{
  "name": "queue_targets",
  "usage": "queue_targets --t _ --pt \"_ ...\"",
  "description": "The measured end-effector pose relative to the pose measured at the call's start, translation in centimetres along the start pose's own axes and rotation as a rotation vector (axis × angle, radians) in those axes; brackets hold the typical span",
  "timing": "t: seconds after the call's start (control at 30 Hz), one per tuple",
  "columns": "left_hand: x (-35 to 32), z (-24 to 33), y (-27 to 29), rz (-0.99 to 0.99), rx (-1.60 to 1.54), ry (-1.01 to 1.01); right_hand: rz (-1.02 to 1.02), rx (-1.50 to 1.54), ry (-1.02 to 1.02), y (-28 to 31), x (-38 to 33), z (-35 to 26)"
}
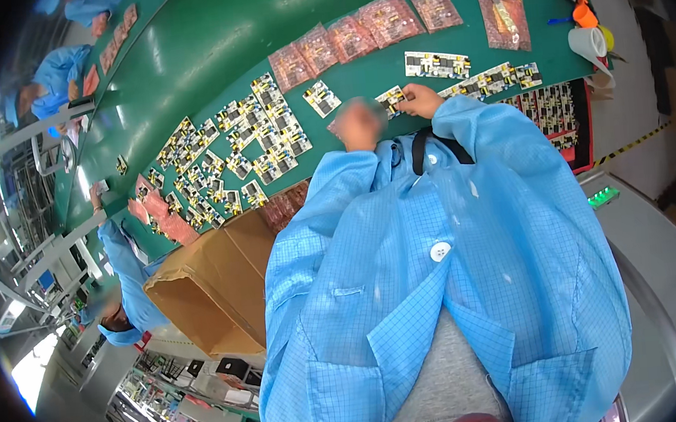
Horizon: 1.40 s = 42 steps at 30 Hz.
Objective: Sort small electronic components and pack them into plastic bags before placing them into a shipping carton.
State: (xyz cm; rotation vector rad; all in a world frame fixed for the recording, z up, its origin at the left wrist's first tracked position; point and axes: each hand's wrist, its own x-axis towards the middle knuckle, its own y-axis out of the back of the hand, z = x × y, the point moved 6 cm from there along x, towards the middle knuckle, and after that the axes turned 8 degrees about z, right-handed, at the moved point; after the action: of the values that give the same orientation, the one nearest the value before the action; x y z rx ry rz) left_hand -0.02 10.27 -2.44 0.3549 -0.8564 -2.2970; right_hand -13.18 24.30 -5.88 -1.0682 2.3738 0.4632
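My right hand (422, 101) pinches a small circuit board (391, 100) with yellow and black parts, just above the green table (204, 54). My left hand (358, 124) is blurred and sits right beside it, to the left of the board; whether it holds anything is unclear. Both sleeves of my blue lab coat (441, 282) reach up to the table edge. Many similar small boards (228, 152) are spread over the table left of my hands. A strip of joined boards (438, 63) lies just beyond my right hand.
Pink antistatic bags (355, 39) line the far side of the table. An open cardboard box (208, 291) stands at my lower left. A red tray of boards (559, 115) and a white roll (588, 42) are at the right. Other people in blue coats (125, 302) work at the left.
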Motion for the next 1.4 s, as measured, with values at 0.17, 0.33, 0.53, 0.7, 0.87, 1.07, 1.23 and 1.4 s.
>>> queue_targets --t 0.17,0.33,0.53,0.7,0.87,1.07,1.23,1.4 --pt "0.0 -0.9 0.8 0.136 0.124 0.053 -0.117 -0.039 -0.026 0.7 -0.3 0.2" --pt "0.0 -0.8 0.6 0.149 0.162 0.004 -0.118 -0.065 0.059 0.5 -0.2 -0.4" --pt "0.0 -2.4 1.6 0.160 -0.138 0.099 -0.171 0.016 0.026 -1.1 -0.5 -2.3" --pt "-0.7 -2.9 1.1 0.160 -0.281 0.151 -0.130 -0.005 0.126 -1.5 -0.1 -2.1" --pt "-0.9 -3.5 1.2 0.181 -0.372 0.181 -0.221 0.011 0.130 -2.5 0.1 -1.4" --pt "-1.5 -2.9 1.9 0.204 -0.373 0.201 -0.249 -0.036 0.135 -2.3 0.1 -1.9" --pt "-1.6 -1.8 2.6 0.164 -0.400 0.151 -0.311 -0.131 0.137 -2.7 0.6 -2.0" --pt "-1.6 -0.7 3.7 0.173 -0.407 0.099 -0.313 0.049 0.076 -2.5 1.7 -2.3"
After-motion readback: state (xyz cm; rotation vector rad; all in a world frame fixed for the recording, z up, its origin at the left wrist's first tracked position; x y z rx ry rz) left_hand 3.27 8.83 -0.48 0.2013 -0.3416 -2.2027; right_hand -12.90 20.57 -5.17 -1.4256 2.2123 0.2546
